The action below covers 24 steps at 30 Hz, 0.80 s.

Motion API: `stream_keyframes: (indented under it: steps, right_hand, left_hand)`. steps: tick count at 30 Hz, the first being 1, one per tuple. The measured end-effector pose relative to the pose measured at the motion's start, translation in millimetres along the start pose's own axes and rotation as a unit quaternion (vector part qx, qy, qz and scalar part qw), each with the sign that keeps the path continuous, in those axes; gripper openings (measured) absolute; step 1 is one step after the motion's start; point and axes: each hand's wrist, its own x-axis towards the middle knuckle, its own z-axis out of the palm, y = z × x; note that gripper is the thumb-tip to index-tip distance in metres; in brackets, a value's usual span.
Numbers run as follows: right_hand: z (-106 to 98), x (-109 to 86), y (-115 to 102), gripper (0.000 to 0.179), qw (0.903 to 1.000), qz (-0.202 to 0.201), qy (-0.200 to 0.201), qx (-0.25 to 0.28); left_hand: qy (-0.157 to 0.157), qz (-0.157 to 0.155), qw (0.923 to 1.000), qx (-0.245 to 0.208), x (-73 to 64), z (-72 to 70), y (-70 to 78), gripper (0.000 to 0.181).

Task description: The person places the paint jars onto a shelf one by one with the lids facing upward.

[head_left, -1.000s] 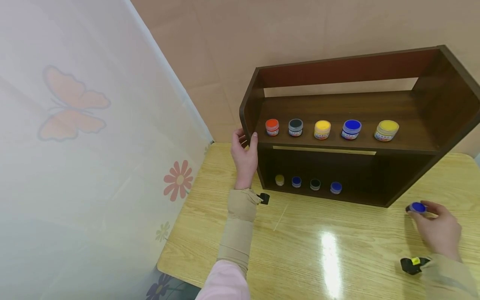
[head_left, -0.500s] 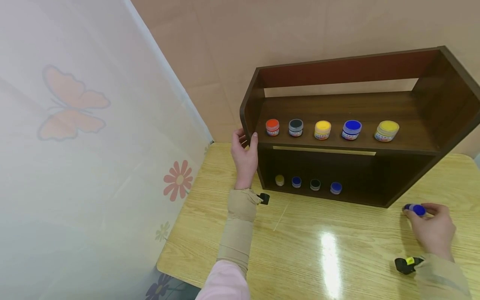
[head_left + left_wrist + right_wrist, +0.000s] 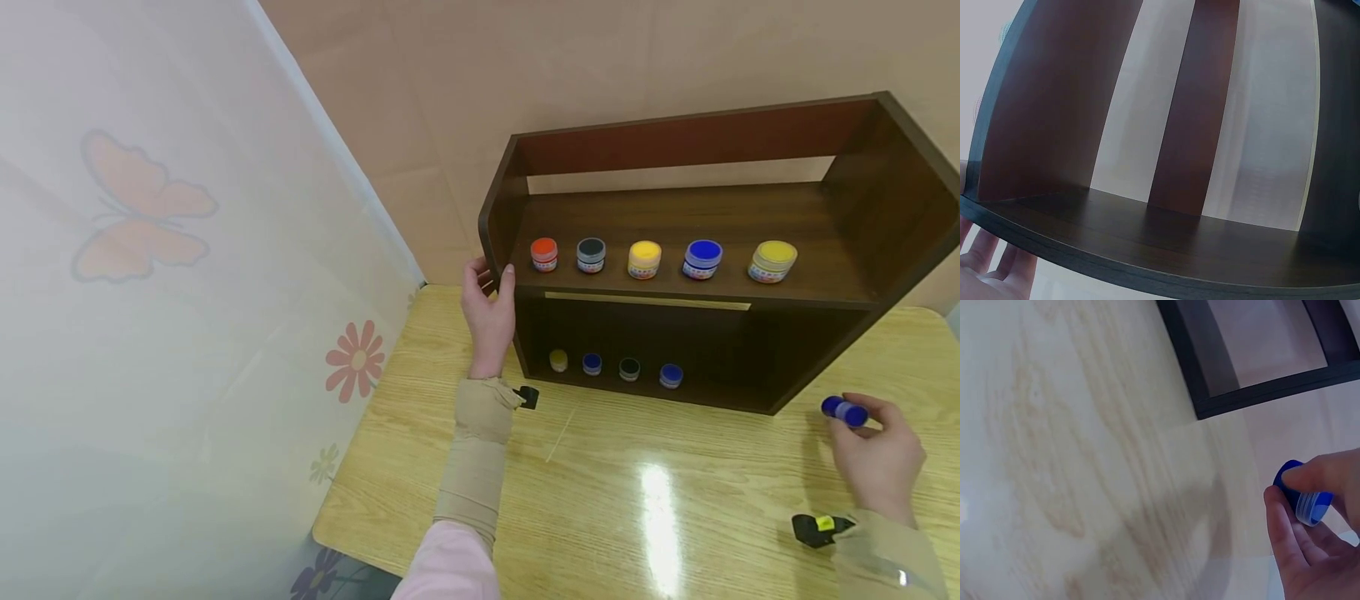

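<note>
My left hand (image 3: 489,321) grips the front edge of the left side panel of a dark brown wooden shelf (image 3: 697,210). Its fingers (image 3: 982,250) show outside the panel in the left wrist view. To the right of the shelf, my right hand (image 3: 879,457) holds a small blue paint jar (image 3: 845,412) above the table, pinched between thumb and fingers. The jar (image 3: 1290,490) is tipped on its side, with its clear ridged rim showing in the right wrist view. On the upper board stand a red jar (image 3: 543,254), a black jar (image 3: 591,255) and several yellow and blue ones.
Below, a row of jars includes a yellow jar (image 3: 558,360), a black jar (image 3: 629,369) and two blue ones. The shelf stands on a light wooden table (image 3: 585,492). A pale curtain (image 3: 247,400) with printed flowers hangs at the left.
The blue jar has turned from nearly upright onto its side in my right hand. That hand shifted slightly left, then back right. My left hand stays on the shelf panel.
</note>
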Motion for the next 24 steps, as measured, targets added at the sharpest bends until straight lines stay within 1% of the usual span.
stream_keyframes:
  steps: [2,4,6,9,12,14,17,20,21,24]
  right_hand:
    - [-0.8,-1.3,-3.4,0.044,1.0,0.003,0.007,0.005]
    - [-1.6,-2.7,-7.6,0.044,0.9997,0.012,0.015,0.012]
    - [-2.7,-3.7,-11.8,0.045,0.9992,0.023,0.026,0.019]
    - [-5.4,-5.0,-17.4,0.046,0.9981,0.038,0.041,0.025]
    - [-8.6,-7.3,-22.3,0.038,0.9962,0.044,0.062,0.041]
    - [-10.5,-9.6,-25.2,0.032,0.9939,0.041,0.08,0.065]
    - [-13.3,-13.0,-27.9,0.033,0.9913,0.034,0.098,0.082]
    - [-17.4,-15.8,-32.6,0.038,0.9882,0.025,0.107,0.107]
    - [-18.8,-16.6,-34.9,0.04,0.9881,0.017,0.11,0.106]
    - [-23.7,-19.0,-44.3,0.046,0.9846,-0.003,0.12,0.127]
  left_hand:
    - [-0.001,-0.002,1.0,-0.002,-1.1,-1.4,10.5,0.02]
    - [-0.001,-0.003,1.0,-0.003,-1.1,-1.7,10.2,0.021]
    - [-0.002,-0.004,1.0,-0.002,-0.5,-1.4,3.5,0.022]
    - [-0.005,-0.004,1.0,-0.002,1.5,0.0,-15.5,0.024]
    - [-0.009,-0.002,0.9999,-0.007,2.4,-0.8,-22.0,0.025]
    - [-0.01,0.001,0.9999,-0.007,2.9,-1.2,-23.0,0.025]
    - [-0.012,-0.001,0.9999,-0.004,3.1,-1.4,-21.8,0.025]
    - [-0.012,-0.007,0.9999,-0.005,3.0,-1.6,-19.8,0.025]
    - [-0.012,-0.009,0.9999,-0.007,2.9,-1.7,-19.6,0.025]
    - [-0.012,-0.011,0.9998,-0.011,2.9,-1.9,-19.1,0.025]
